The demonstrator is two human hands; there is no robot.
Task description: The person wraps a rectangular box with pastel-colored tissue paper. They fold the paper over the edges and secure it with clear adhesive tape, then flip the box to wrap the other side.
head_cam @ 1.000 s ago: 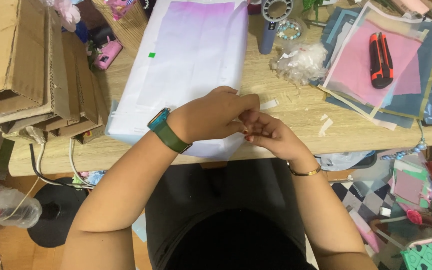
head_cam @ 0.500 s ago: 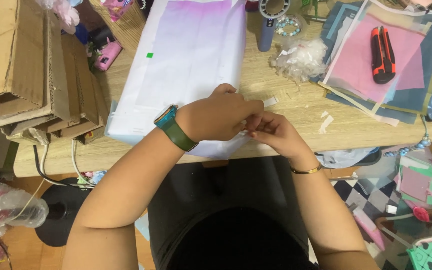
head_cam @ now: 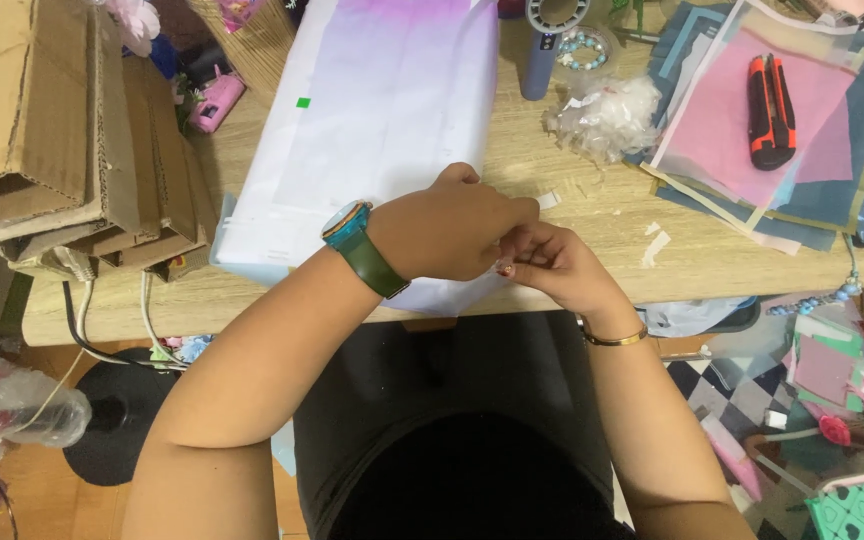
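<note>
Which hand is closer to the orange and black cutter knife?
Right. The right hand is below-left of the cutter knife; the left hand is farther left, over the white paper.

Flat rectangular package wrapped in white-to-lilac paper (head_cam: 382,130): lies lengthwise on the wooden desk in front of the person, purple tint at its far end, near edge under both hands. Small square green sticker label (head_cam: 303,102): on the package's left side, toward the far end. Flattened brown corrugated cardboard boxes (head_cam: 52,130): stacked at the desk's left edge, just beside the package; no signs or screens in view.
</note>
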